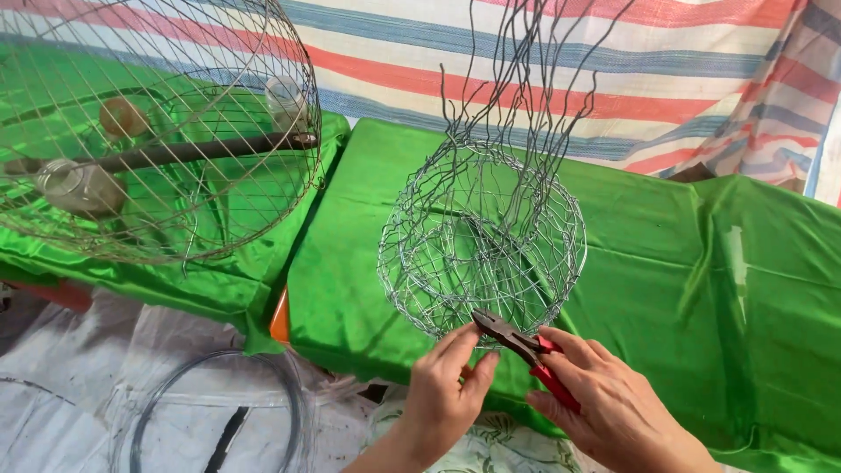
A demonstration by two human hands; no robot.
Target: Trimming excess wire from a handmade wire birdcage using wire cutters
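A half-woven wire basket (482,241) stands on its side on a green cloth-covered table (666,280), with loose wire ends rising from its top. My left hand (447,390) pinches the basket's lower rim between thumb and fingers. My right hand (604,398) holds red-handled pliers (526,350), whose jaws touch the same rim beside my left fingers.
A large finished wire basket (158,123) with a dark handle lies on a second green table at the left, over some jars. A coil of wire (210,412) rests on white sheeting on the floor. A striped tarpaulin (613,61) hangs behind.
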